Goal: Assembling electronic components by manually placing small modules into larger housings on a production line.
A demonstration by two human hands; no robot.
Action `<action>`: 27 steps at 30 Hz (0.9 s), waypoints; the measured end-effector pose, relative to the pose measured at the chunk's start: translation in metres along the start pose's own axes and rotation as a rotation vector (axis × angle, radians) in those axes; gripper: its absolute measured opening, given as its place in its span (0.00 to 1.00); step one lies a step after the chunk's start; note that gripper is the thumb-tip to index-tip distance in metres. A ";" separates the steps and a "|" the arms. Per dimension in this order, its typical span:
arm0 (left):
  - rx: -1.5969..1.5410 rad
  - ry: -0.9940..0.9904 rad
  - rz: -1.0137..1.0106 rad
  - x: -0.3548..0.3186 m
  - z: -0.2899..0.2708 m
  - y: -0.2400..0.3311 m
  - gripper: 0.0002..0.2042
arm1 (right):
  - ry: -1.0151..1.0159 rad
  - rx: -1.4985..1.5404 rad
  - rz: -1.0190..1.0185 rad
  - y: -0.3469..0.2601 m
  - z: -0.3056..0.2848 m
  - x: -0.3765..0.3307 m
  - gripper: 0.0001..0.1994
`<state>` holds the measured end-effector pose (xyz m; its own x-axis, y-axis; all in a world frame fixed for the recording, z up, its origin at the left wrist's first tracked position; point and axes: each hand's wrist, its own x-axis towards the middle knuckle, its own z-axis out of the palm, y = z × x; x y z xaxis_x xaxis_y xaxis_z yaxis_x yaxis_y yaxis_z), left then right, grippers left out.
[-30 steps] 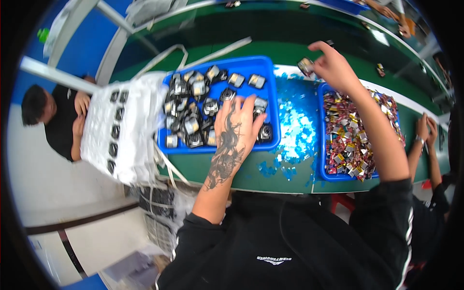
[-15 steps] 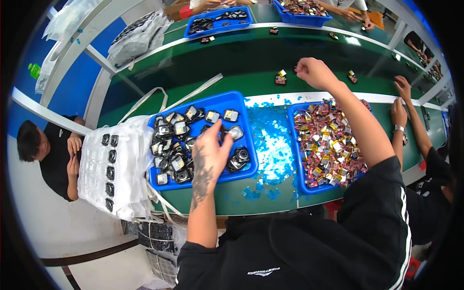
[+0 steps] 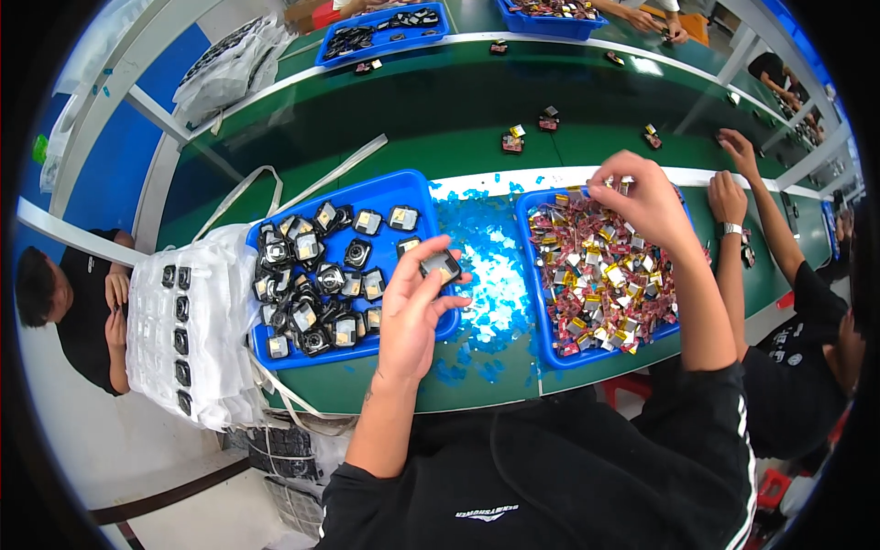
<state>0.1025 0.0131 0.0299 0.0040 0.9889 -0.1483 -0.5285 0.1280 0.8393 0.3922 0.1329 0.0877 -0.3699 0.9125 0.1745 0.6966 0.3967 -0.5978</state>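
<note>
A black case is being gripped by the thumb and fingers of the left hand, over the right edge of the left tray, where more cases are being contained. The right hand is being held over the right tray of boards, its fingers being curled; whether something is being gripped cannot be told. Between both trays, blue flakes are being scattered.

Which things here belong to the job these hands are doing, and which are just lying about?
In use:
left hand, gripping a black square part
left blue tray, holding more black parts
right hand, over the right blue tray of small red-and-silver parts

Probably just lying about:
blue scraps between the trays
white strap
red stool
</note>
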 end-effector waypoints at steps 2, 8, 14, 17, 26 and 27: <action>0.279 -0.073 0.148 0.002 0.002 -0.005 0.13 | -0.001 0.209 0.172 -0.009 0.000 -0.019 0.06; 0.718 -0.171 0.373 0.011 0.041 -0.005 0.13 | 0.301 0.412 0.165 -0.015 0.011 -0.045 0.09; 1.046 -0.221 0.628 0.007 0.057 -0.015 0.17 | 0.275 0.622 0.341 -0.001 0.014 -0.062 0.10; 1.132 -0.301 0.875 0.012 0.070 -0.020 0.20 | 0.112 0.838 0.365 -0.027 0.023 -0.064 0.13; 1.130 -0.348 0.996 0.013 0.060 -0.016 0.13 | -0.077 1.199 0.401 -0.046 0.063 -0.072 0.10; 1.090 -0.383 0.969 0.012 0.060 -0.016 0.12 | -0.080 1.204 0.402 -0.046 0.065 -0.073 0.10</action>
<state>0.1621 0.0272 0.0459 0.3390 0.6583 0.6721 0.4145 -0.7458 0.5215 0.3473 0.0419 0.0522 -0.3279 0.9219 -0.2061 -0.2135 -0.2848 -0.9345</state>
